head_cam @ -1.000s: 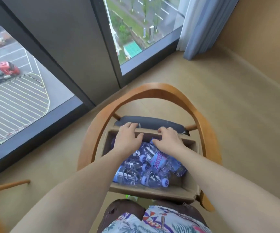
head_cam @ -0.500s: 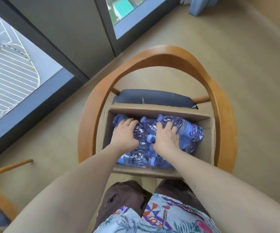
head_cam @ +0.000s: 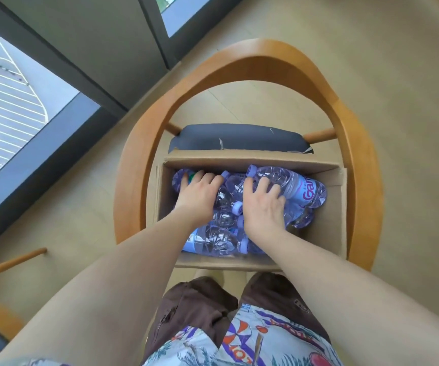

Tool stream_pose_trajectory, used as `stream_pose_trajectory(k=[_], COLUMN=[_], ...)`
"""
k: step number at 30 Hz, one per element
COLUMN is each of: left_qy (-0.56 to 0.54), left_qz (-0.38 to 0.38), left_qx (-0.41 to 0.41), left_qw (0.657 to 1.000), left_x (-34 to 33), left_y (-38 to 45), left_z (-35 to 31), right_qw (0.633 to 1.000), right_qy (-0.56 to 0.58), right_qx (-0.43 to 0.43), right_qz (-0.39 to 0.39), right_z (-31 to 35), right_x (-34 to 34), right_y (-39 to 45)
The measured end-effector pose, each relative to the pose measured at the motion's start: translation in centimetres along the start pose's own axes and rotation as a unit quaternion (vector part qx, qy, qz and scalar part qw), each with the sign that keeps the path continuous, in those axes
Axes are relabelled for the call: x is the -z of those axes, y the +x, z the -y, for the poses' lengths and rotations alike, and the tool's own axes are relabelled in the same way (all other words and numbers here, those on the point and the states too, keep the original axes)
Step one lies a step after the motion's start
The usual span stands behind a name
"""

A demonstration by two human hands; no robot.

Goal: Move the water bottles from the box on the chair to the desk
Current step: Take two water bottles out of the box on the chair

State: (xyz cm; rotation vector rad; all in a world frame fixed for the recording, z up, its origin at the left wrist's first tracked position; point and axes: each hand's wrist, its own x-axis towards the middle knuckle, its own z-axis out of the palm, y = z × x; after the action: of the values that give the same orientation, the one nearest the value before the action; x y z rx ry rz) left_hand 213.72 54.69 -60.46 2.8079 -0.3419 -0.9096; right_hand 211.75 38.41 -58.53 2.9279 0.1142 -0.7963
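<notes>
Both hands are down inside the cardboard box (head_cam: 341,207), which sits on the seat of the wooden chair (head_cam: 260,52), and the water bottles (head_cam: 213,240) lie in a jumbled heap on their sides inside it, filling the left and middle of the box.

The right hand (head_cam: 261,207) has its fingers spread and curled over the big clear bottle (head_cam: 297,186) at the far right of the heap, the one with the purple lettering on its label and its pale blue cap pointing left. The thumb is hidden, so I can't say how complete the grip is, but the fingers are clearly wrapped over the bottle's body.

The left hand (head_cam: 197,199) reaches to the far left corner, fingers bent and lying on the bottles there. A bit of green shows just past the fingertips. Whether this hand actually grips a bottle or only rests on it, I cannot tell; the fingers hide what is under them.

The box's far wall stands against the dark seat cushion (head_cam: 239,137), and the chair's curved back arches round beyond it. Near the bottom, brown shorts (head_cam: 194,307) and a patterned shirt (head_cam: 252,344) stand close against the box's near edge. To the far left, a tall window (head_cam: 10,107) looks down on striped pavement.
</notes>
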Motion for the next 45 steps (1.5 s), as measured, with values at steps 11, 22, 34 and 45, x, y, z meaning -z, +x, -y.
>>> stream_pose_trajectory(k=[11, 22, 34, 45], left_qy=[0.012, 0.016, -0.143, -0.274], left_qz=[-0.015, -0.033, -0.065, -0.226], left_qx=[-0.015, -0.044, 0.053, 0.174], left_qw=[1.0, 0.998, 0.986, 0.918], left_x=[1.4, 1.5, 6.7, 18.2], left_y=[-0.7, -1.3, -2.0, -7.7], left_z=[0.8, 1.4, 1.8, -2.1], right_qw=[0.999, 0.999, 0.989, 0.932], right_qy=[-0.006, -0.028, 0.121, 0.357], right_qx=[-0.034, -0.018, -0.065, -0.004], right_qz=[0.0, -0.007, 0.047, -0.059], right_z=[0.1, 0.3, -0.9, -2.7], right_x=[1.0, -0.4, 4.6, 17.2], right_y=[0.0, -0.5, -1.3, -1.3])
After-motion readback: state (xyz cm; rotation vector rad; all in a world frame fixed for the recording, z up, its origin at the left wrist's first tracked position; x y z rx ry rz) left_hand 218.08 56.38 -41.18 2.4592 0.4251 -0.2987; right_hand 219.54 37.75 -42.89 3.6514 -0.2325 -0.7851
